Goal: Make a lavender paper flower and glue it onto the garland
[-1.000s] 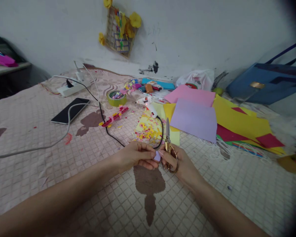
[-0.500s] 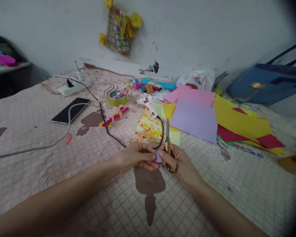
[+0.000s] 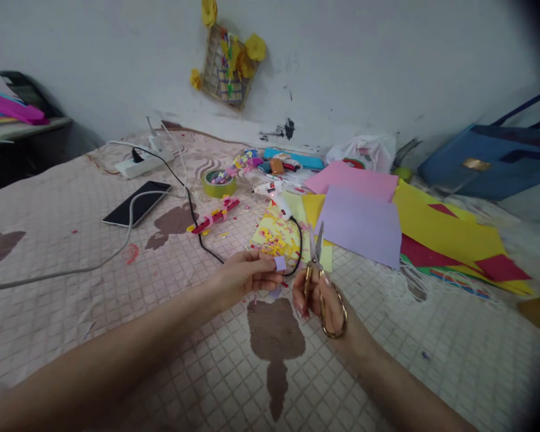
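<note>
Between the thumb and fingers of my left hand (image 3: 247, 275) is pinched a small lilac paper piece (image 3: 280, 263). My right hand (image 3: 328, 300) has its fingers in the handles of gold-handled scissors (image 3: 315, 264), whose blades stand apart and point up and away from me. The blades are to the right of the lilac piece and do not touch it. Beyond my hands, yellow and pink paper scraps (image 3: 274, 237) lie scattered on a pale yellow sheet (image 3: 325, 257). A white glue gun (image 3: 282, 205) with a black cord rests at that sheet's far side.
Coloured paper sheets (image 3: 360, 222) and white string (image 3: 396, 282) lie to the right. On the left are a dark phone or tablet (image 3: 137, 204), a power strip (image 3: 139, 163) and cables. A tape roll (image 3: 219, 183) and a decorated red stick (image 3: 216, 216) lie between.
My hands have moved apart. The scissors, closed and upright before, now have spread blades. The lilac paper shows more plainly in my left fingers, and the view has shifted slightly.
</note>
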The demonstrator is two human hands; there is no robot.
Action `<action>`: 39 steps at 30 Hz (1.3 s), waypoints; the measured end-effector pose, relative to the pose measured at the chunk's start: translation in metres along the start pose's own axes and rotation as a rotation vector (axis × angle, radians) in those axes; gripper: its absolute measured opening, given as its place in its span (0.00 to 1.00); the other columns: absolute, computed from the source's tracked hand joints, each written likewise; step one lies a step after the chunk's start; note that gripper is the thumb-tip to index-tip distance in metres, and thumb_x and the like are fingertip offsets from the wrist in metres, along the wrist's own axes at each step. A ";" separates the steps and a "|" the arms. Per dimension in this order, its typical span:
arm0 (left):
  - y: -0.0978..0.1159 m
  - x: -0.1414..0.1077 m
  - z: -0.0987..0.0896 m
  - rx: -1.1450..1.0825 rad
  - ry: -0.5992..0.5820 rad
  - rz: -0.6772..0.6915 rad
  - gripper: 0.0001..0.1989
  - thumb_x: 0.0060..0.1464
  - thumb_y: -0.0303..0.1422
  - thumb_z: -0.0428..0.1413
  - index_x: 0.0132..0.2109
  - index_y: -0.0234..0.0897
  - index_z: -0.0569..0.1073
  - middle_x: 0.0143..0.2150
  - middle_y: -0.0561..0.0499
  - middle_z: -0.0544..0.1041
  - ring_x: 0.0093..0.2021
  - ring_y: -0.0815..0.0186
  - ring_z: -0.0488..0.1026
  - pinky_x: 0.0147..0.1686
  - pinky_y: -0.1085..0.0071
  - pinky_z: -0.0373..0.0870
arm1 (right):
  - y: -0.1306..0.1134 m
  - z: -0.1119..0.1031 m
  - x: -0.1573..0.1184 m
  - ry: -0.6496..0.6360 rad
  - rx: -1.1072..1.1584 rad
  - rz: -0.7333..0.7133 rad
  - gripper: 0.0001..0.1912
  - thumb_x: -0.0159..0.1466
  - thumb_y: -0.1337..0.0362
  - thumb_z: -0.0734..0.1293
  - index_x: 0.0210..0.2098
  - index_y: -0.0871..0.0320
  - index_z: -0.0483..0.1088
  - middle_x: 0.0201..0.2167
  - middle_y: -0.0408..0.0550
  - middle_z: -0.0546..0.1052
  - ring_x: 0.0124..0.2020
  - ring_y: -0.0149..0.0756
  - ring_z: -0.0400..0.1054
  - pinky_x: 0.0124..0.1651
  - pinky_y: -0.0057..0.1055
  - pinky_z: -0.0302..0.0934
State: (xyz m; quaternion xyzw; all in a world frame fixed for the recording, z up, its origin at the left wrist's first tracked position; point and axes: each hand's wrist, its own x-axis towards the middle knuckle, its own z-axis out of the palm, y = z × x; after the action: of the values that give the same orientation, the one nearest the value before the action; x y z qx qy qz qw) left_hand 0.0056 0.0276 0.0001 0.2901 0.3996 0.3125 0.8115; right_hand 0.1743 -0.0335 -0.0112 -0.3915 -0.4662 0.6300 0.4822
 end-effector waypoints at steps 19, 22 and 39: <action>0.011 0.006 -0.006 -0.232 0.105 0.048 0.06 0.53 0.23 0.50 0.33 0.27 0.72 0.34 0.44 0.77 0.30 0.68 0.75 0.30 0.76 0.73 | 0.017 0.014 -0.006 -0.379 0.508 0.349 0.34 0.61 0.39 0.46 0.27 0.62 0.66 0.13 0.40 0.62 0.12 0.26 0.55 0.17 0.24 0.46; 0.010 0.006 -0.007 -0.237 0.101 0.039 0.06 0.53 0.23 0.50 0.34 0.27 0.72 0.34 0.43 0.77 0.29 0.69 0.75 0.30 0.76 0.73 | 0.015 0.015 -0.004 -0.371 0.545 0.351 0.33 0.61 0.40 0.47 0.26 0.62 0.66 0.13 0.40 0.62 0.13 0.26 0.55 0.17 0.24 0.46; 0.009 0.002 -0.001 -0.199 0.036 0.067 0.06 0.52 0.21 0.51 0.33 0.29 0.72 0.30 0.46 0.77 0.29 0.69 0.75 0.33 0.75 0.73 | 0.008 0.017 -0.006 -0.316 0.550 0.353 0.34 0.60 0.39 0.46 0.25 0.61 0.65 0.13 0.39 0.61 0.13 0.26 0.54 0.18 0.24 0.45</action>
State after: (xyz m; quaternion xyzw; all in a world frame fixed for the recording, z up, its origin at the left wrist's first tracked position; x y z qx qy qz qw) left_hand 0.0039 0.0352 0.0052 0.2156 0.3713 0.3829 0.8179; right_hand 0.1575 -0.0432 -0.0141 -0.2194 -0.2734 0.8582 0.3750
